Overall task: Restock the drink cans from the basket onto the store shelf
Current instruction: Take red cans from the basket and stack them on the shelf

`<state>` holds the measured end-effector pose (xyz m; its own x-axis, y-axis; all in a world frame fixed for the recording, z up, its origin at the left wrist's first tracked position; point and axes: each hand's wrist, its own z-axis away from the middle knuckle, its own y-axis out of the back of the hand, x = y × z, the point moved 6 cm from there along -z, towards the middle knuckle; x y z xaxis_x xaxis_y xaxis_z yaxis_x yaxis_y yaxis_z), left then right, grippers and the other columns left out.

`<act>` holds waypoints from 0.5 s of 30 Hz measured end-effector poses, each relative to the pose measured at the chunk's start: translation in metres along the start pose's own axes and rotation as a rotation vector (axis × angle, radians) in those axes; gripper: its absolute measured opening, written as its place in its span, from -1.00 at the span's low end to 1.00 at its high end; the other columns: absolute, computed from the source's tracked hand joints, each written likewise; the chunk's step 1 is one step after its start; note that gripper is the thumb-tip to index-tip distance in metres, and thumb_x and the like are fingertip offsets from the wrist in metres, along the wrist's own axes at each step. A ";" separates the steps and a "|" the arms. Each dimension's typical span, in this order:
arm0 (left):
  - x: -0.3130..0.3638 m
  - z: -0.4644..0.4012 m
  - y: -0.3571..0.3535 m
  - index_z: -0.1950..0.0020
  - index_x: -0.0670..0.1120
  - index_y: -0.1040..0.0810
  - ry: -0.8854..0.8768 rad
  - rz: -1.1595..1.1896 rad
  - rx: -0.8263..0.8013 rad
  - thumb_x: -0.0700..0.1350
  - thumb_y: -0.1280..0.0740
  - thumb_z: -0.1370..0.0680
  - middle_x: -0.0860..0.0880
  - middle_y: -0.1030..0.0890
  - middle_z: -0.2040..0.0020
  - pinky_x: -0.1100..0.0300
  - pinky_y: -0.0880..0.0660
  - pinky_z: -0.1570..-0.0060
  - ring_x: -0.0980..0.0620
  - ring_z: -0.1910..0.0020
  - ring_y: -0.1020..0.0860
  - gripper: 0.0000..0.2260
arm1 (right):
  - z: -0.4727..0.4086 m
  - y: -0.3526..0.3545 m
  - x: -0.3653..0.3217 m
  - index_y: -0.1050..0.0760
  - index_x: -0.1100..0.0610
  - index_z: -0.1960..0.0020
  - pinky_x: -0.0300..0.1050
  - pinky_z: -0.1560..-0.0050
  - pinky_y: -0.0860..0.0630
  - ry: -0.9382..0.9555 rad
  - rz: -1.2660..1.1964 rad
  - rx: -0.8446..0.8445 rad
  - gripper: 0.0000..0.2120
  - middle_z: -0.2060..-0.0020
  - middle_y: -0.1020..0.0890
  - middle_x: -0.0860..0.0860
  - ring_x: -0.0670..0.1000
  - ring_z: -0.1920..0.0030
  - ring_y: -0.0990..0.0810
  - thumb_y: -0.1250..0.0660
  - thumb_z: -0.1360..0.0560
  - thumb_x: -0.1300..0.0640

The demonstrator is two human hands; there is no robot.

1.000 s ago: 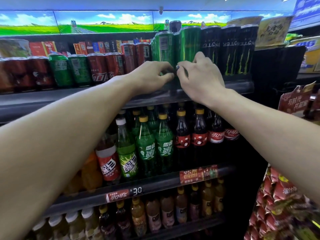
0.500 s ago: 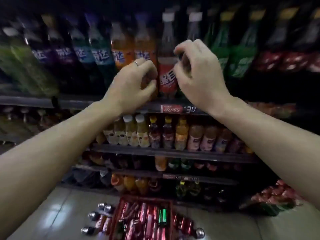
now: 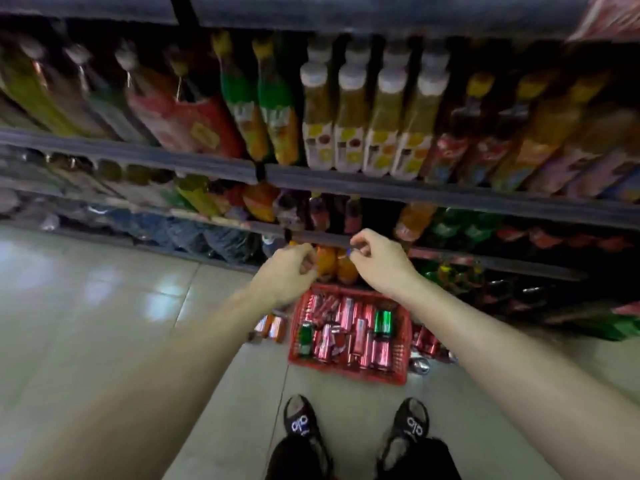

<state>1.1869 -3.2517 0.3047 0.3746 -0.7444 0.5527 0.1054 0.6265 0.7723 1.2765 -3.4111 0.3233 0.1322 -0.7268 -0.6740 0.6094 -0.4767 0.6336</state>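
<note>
Since the earlier frames, both hands have been brought down from the shelf of bottles and are now seen low in front of the bottom shelves, above the basket; the view has tilted down to the floor. Left hand (image 3: 289, 271) is observed with fingers loosely curled and nothing held in it. Right hand (image 3: 377, 261) is likewise loosely curled, thumb and forefinger close together; no object can be made out between them, though the frame is blurred.

A red basket (image 3: 398, 370) is recorded on the tiled floor (image 3: 104, 323), just in front of the lowest shelf and ahead of two black shoes (image 3: 301, 419). Drink cans (image 3: 360, 336) are seen lying in it on their sides, mostly red, with two green cans (image 3: 382, 322) among them. Loose cans (image 3: 273, 327) are noted on the floor to the left of the basket, and further ones to its right. Shelves (image 3: 450, 195) above are stocked with upright bottles (image 3: 349, 123); their labels cannot be read.
</note>
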 end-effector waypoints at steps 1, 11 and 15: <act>-0.024 0.000 -0.016 -0.12 -0.13 -0.61 0.044 0.032 -0.026 -0.17 -0.39 -0.56 -0.05 -0.66 0.07 0.08 -0.56 -0.05 -0.04 0.06 -0.61 -0.86 | -0.005 -0.026 0.014 -0.56 0.06 -0.22 -0.14 0.03 -0.48 -0.050 -0.021 -0.025 -0.80 0.09 -0.63 -0.02 0.07 0.02 -0.62 -0.31 -0.62 0.10; -0.220 -0.044 -0.237 -0.25 -0.07 -0.51 0.263 -0.011 -0.302 0.01 -0.29 -0.59 -0.16 -0.66 -0.11 -0.09 -0.61 -0.12 -0.21 -0.09 -0.65 -0.72 | -0.066 -0.254 0.216 -0.52 0.10 -0.16 -0.18 0.39 -0.34 -0.419 -0.061 -0.187 -0.86 0.22 -0.60 0.00 -0.04 0.39 -0.49 -0.31 -0.62 0.12; -0.281 -0.079 -0.322 -0.50 -0.12 -0.37 0.324 -0.001 -0.343 -0.05 -0.31 -0.61 -0.23 -0.64 -0.22 -0.10 -0.57 -0.22 -0.27 -0.19 -0.63 -0.54 | -0.108 -0.330 0.293 -0.48 0.12 -0.16 -0.16 0.35 -0.35 -0.443 -0.063 -0.223 -0.81 0.21 -0.57 -0.02 -0.01 0.31 -0.52 -0.36 -0.60 0.09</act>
<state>1.1208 -3.2265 -0.1243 0.6367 -0.6688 0.3837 0.3838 0.7065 0.5946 1.1987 -3.4137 -0.1242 -0.2257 -0.8633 -0.4513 0.7641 -0.4443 0.4678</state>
